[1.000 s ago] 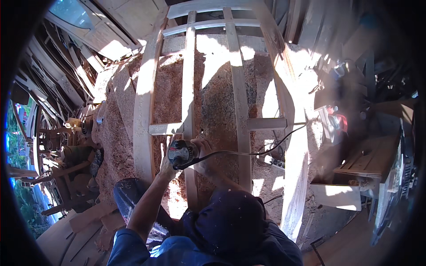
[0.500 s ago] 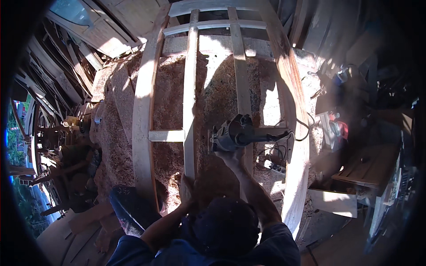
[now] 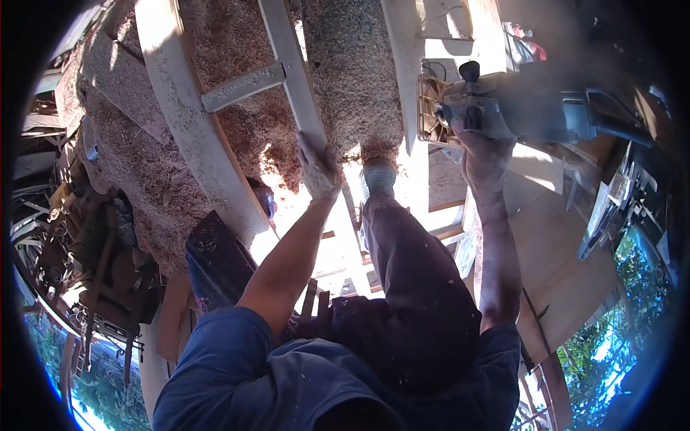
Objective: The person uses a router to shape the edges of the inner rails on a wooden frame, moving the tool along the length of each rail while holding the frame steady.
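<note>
A large pale wooden frame (image 3: 169, 79) of long bars and short crosspieces lies over the shavings. My left hand (image 3: 320, 169) is closed round the near end of one inner bar (image 3: 291, 79), its fingers on the wood. Off to the right, my right hand (image 3: 483, 147) grips a grey-blue handheld power tool (image 3: 535, 108) that has a dark round knob and a long body. The tool is held out beyond the inner bars, over the right side. Blur and shade hide its exact kind.
Wood shavings (image 3: 352, 79) cover the ground. My right foot (image 3: 379, 178), in a patterned covering, stands between the bars. At the left lies dark machinery or scrap (image 3: 108, 251); on the right are a wooden panel (image 3: 539, 169) and stacked strips (image 3: 607, 205).
My right hand has carried the power tool from over the frame's inner bars out to the right. My view has shifted nearer to my body. My left hand stays on the same bar.
</note>
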{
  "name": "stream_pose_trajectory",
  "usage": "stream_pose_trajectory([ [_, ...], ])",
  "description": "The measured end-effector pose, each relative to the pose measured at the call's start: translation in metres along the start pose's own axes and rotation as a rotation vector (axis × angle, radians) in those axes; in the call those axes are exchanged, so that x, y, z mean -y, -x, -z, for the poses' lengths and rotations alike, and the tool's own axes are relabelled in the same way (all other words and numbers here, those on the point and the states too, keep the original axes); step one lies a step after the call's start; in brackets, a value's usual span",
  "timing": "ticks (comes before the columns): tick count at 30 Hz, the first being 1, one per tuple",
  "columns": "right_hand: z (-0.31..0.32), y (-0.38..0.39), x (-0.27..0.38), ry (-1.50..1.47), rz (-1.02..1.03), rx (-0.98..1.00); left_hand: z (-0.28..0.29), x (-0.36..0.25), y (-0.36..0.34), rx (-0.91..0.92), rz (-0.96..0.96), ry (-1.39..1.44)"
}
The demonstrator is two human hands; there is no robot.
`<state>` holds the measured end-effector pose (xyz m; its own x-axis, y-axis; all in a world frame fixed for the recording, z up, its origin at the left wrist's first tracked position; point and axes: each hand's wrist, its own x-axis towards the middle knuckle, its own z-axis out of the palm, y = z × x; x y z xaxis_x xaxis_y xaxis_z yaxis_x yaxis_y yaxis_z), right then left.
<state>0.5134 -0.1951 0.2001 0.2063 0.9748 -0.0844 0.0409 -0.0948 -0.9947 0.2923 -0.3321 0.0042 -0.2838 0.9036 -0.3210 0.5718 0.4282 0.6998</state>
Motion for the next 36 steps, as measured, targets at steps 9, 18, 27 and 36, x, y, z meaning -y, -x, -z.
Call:
stream_pose_trajectory([
  [9, 0.032, 0.102, 0.058, -0.061, -0.061, -0.21, -0.035, 0.04, -0.005, -0.015, -0.038, 0.087],
  [18, 0.023, 0.184, 0.135, 0.1, -0.229, -0.43, -0.039, 0.052, 0.004, 0.045, -0.066, 0.158],
  [27, 0.019, 0.181, 0.12, 0.043, -0.219, -0.373, -0.023, 0.017, -0.001, 0.088, -0.039, -0.065],
  [36, 0.022, 0.183, 0.11, -0.034, -0.191, -0.32, -0.02, 0.014, 0.002, 0.007, -0.048, 0.028],
])
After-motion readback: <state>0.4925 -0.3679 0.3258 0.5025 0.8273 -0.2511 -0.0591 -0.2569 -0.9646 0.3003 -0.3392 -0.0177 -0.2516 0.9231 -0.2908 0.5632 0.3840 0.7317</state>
